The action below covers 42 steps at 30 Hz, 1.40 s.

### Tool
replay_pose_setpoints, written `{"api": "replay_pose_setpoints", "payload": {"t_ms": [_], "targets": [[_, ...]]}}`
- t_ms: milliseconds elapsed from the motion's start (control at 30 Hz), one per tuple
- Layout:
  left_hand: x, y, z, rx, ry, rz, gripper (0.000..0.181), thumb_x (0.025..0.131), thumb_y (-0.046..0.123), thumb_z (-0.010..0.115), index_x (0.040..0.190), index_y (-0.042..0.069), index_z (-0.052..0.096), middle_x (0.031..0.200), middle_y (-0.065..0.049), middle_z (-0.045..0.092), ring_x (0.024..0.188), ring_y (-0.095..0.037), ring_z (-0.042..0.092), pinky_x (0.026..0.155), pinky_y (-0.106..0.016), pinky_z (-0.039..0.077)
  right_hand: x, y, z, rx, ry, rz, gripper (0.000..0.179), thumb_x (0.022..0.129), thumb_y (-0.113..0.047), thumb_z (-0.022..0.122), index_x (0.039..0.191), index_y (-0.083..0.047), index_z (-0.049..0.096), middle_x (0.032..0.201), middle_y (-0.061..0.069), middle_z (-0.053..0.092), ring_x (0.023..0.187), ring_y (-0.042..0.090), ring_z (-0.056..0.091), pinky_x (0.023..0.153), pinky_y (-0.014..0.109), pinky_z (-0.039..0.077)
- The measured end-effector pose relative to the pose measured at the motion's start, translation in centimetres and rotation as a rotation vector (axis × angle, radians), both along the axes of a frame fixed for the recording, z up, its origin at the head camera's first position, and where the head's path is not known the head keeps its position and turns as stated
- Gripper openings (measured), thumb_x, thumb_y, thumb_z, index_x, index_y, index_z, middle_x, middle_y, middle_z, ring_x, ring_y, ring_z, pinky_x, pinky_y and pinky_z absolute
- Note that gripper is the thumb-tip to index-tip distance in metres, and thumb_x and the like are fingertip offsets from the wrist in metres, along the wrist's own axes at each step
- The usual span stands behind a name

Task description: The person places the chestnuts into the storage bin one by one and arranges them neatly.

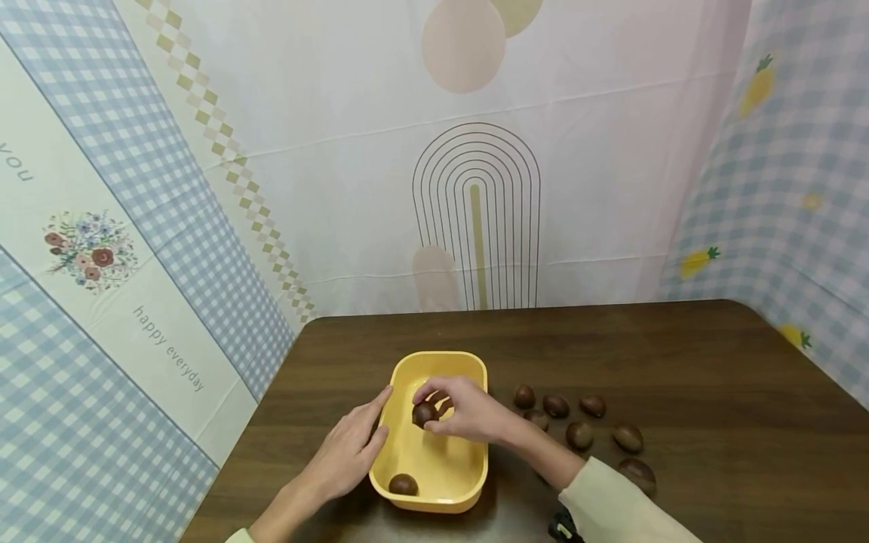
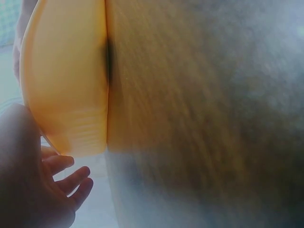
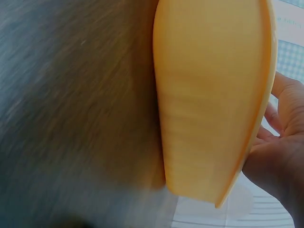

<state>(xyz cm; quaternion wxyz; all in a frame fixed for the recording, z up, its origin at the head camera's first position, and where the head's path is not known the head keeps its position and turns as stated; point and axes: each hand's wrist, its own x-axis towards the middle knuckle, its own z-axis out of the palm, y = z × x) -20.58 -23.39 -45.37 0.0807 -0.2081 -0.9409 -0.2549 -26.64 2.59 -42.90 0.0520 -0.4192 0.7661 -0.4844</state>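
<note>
Head view: right hand [image 1: 468,411] over the yellow tub [image 1: 434,464], thumb and fingers pinching a brown nut [image 1: 424,414] above the tub floor. Left hand [image 1: 346,445] rests on the tub's left rim, fingers extended, not gripping. Second nut [image 1: 403,485] sits inside, near left corner, at the person's end. Loose nuts [image 1: 579,436], at least seven, lie on the wooden table [image 1: 747,392] right of the tub; right forearm partly covers that area. Pale sleeve [image 1: 621,501] on the right arm; printed cloth [image 1: 339,188] behind.

Left wrist view adds the tub's outer wall, with faint ridges, and the left hand's fingers loosely spread by the rim. Right wrist view gives the opposite outer wall, right hand behind the rim; its pinch can't be told there, nut hidden. Only head view shows nuts. Tabletop blurry in both wrist views.
</note>
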Motion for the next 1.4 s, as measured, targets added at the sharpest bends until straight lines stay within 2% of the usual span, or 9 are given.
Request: {"api": "replay_pose_setpoints", "payload": {"t_ms": [333,633,967,1133,1267,1400], "targets": [[0.0,0.0,0.1,-0.006,-0.006,-0.004,0.061,0.11,0.022,0.055,0.167,0.013,0.036,0.159,-0.01,0.053,0.143,-0.035,0.05,0.114,-0.066,0.037,1.0,-2.5,-0.1,0.126,-0.023,0.025,0.032,0.084,0.005,0.083,0.112,-0.003,0.072,0.109,0.004,0.073,0.099,0.012,0.069,0.083,0.025,0.058],[0.0,0.0,0.0,-0.003,0.002,-0.006,0.06,0.11,0.021,0.055,0.167,0.013,0.037,0.157,-0.012,0.055,0.142,-0.035,0.052,0.113,-0.066,0.039,1.8,-3.7,-0.6,0.258,0.021,0.047,0.033,0.084,0.003,0.084,0.113,-0.007,0.071,0.107,0.0,0.073,0.09,0.004,0.066,0.078,0.018,0.056],[0.0,0.1,-0.2,0.0,0.035,-0.002,0.061,0.108,0.019,0.058,0.165,0.011,0.04,0.153,-0.013,0.058,0.139,-0.034,0.054,0.111,-0.064,0.042,2.2,-4.1,-0.9,0.236,-0.065,0.042,0.028,0.087,0.008,0.079,0.11,-0.005,0.071,0.104,0.0,0.073,0.092,0.008,0.071,0.08,0.019,0.057],[0.0,0.1,-0.2,-0.003,0.022,-0.003,0.06,0.11,0.021,0.056,0.166,0.011,0.039,0.154,-0.013,0.057,0.139,-0.035,0.054,0.111,-0.066,0.041,2.2,-3.8,-0.7,0.245,-0.055,0.02,0.029,0.089,0.003,0.079,0.114,-0.007,0.072,0.11,0.0,0.073,0.097,0.01,0.07,0.082,0.019,0.056],[0.0,0.1,-0.1,-0.002,0.005,-0.01,0.06,0.111,0.023,0.054,0.167,0.011,0.036,0.159,-0.011,0.052,0.142,-0.036,0.051,0.111,-0.067,0.039,2.0,-3.2,-0.2,0.208,-0.047,0.002,0.028,0.09,0.002,0.079,0.116,-0.006,0.072,0.113,0.006,0.073,0.102,0.018,0.07,0.081,0.022,0.057],[-0.1,0.1,-0.1,0.0,0.022,-0.024,0.061,0.109,0.019,0.055,0.167,0.009,0.036,0.166,-0.009,0.043,0.144,-0.037,0.049,0.112,-0.067,0.038,1.9,-2.4,0.4,0.14,-0.038,-0.001,0.026,0.092,0.002,0.076,0.117,-0.003,0.07,0.115,0.012,0.072,0.106,0.028,0.07,0.083,0.029,0.059]]}}
